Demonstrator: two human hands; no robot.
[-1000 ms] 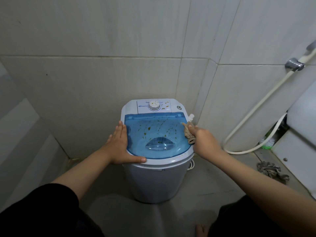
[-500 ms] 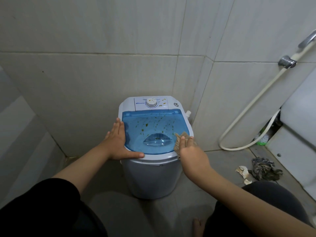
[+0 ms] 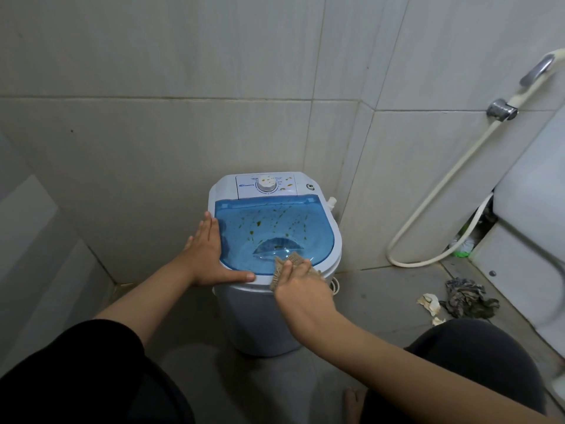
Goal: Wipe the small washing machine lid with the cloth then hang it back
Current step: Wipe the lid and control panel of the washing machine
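Pressing cloth (image 3: 290,264) on lid (image 3: 275,228) front edge, right hand (image 3: 301,286)

A: We log the setting as a home bathroom. Basis?

B: We note pale tiled walls (image 3: 183,87) meeting in a corner, a spray hose (image 3: 434,209) hung from a wall bracket (image 3: 501,109), a small washing machine (image 3: 275,240) on the tiled floor (image 3: 382,301), and a crumpled rag (image 3: 467,298).

On the grey floor (image 3: 382,304) stand the washing machine (image 3: 260,319), a crumpled rag (image 3: 467,298) and paper scraps (image 3: 429,304).
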